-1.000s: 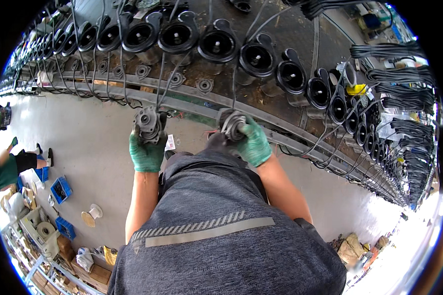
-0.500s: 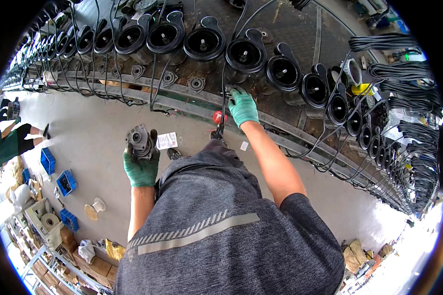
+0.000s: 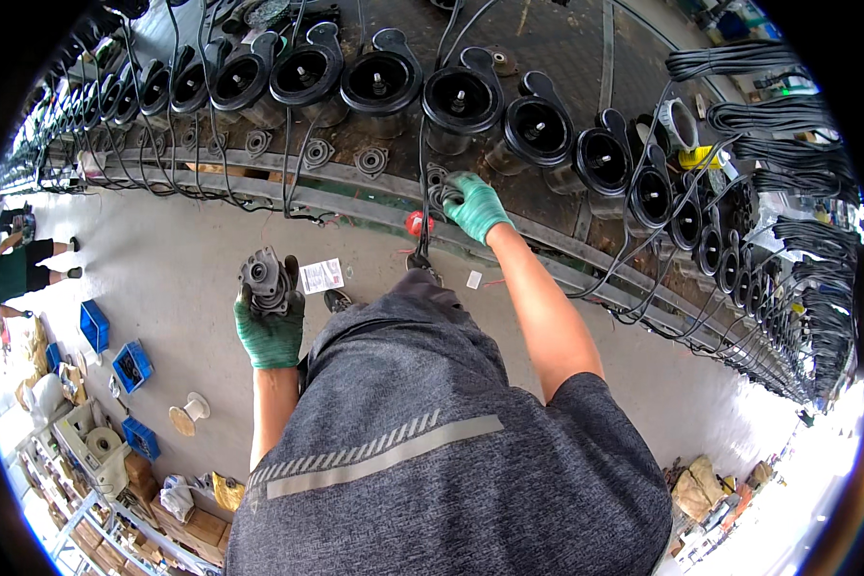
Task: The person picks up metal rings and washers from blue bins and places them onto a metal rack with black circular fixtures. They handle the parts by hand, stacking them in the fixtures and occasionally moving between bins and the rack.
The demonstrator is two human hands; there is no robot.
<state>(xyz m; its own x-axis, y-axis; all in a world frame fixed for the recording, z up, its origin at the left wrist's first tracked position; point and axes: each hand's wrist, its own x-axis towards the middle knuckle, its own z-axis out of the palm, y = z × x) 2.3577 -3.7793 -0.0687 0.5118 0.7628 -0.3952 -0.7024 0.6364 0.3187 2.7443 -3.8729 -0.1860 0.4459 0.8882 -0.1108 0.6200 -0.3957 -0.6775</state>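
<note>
Standing at the far left, another person (image 3: pixel 10 274) in a dark green top is well apart from the work; blue crates (image 3: pixel 130 367) and an empty spool (image 3: pixel 190 415) lie on the grey floor (image 3: pixel 163 259) below them. The left hand (image 3: pixel 271 326), in a green glove, is clenched round the lower part of a grey motor (image 3: pixel 267 276), held upright and clear of the bench, over the floor; a white label (image 3: pixel 322 276) lies on the floor just beside it. Across the top runs a row of black pump housings (image 3: pixel 384 82), open faces up, with black cables (image 3: pixel 293 163) trailing down over the bench rail (image 3: pixel 355 197); small grey flanges (image 3: pixel 317 152) sit between housings and rail. A red cap (image 3: pixel 418 223) rests at the rail's edge, near the right hand (image 3: pixel 475 206); that hand, also green-gloved, reaches out at arm's length and grasps a grey flange (image 3: pixel 442 187) lying on the bench, fingers curled over it. Farther right, coiled cable bundles (image 3: pixel 787 106) hang in tiers beyond the curving line of housings.
</note>
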